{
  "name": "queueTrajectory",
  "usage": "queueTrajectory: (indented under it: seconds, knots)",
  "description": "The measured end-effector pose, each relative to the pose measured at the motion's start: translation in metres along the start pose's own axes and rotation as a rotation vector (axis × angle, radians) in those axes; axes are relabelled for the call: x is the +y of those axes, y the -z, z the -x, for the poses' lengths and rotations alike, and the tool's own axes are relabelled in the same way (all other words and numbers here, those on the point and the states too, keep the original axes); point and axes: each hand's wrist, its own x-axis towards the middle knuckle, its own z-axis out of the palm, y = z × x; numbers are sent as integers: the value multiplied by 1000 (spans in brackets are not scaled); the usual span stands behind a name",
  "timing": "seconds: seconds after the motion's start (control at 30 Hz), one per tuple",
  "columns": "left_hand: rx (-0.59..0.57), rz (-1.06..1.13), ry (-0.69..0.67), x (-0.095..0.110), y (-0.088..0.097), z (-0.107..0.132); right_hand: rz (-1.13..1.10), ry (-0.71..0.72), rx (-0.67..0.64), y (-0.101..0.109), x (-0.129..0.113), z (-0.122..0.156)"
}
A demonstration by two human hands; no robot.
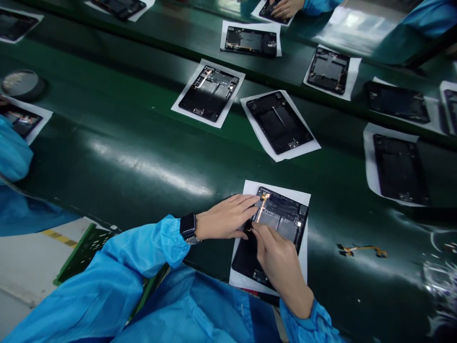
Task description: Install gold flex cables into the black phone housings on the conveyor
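Left hand (224,219) flat, fingers together, steadying tablet (285,216) beside cable (262,207) | right hand (278,257) fingertips bunched at cable's lower end, grip unclear | I'd press gently, evenly.

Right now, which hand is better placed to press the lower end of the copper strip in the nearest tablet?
Likely the right hand: its index fingertip sits at the lower end of the copper strip, while the left hand rests its fingers by the upper end.
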Motion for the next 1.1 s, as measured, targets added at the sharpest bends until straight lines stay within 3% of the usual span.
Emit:
queueTrajectory:
  seconds: [0.13,0.23,0.4,0.5,0.57,0.63,0.7,0.77,0.87,0.93,1.0,1.1]
  knots:
    - [-13,9,-2,0,2,2,-30,-4,-32,-2,0,-2]
    - [-10,24,-26,0,9,1,-224,-56,38,-1,9,3]
    - [105,-63,43,-3,19,-34,-889,-529,435,5,30,22]
    - [68,-203,115,-6,17,-76,-1143,-705,524,5,46,41]
    - [16,-253,191,-10,13,-101,-1007,-767,556,4,63,59]
    - [-25,-267,240,-15,9,-119,-649,-813,649,3,84,79]
    - [-69,-264,230,-20,7,-127,-291,-820,714,3,107,98]
    - [-113,-268,214,-24,8,-129,-73,-795,704,3,126,112]
    - [-116,-302,236,-28,17,-135,80,-736,682,4,140,119]
    - [-84,-340,282,-34,28,-151,127,-719,710,6,140,117]
    - [-37,-384,328,-45,42,-181,124,-731,739,8,137,115]
    - [34,-448,381,-66,68,-246,40,-771,817,8,136,113]
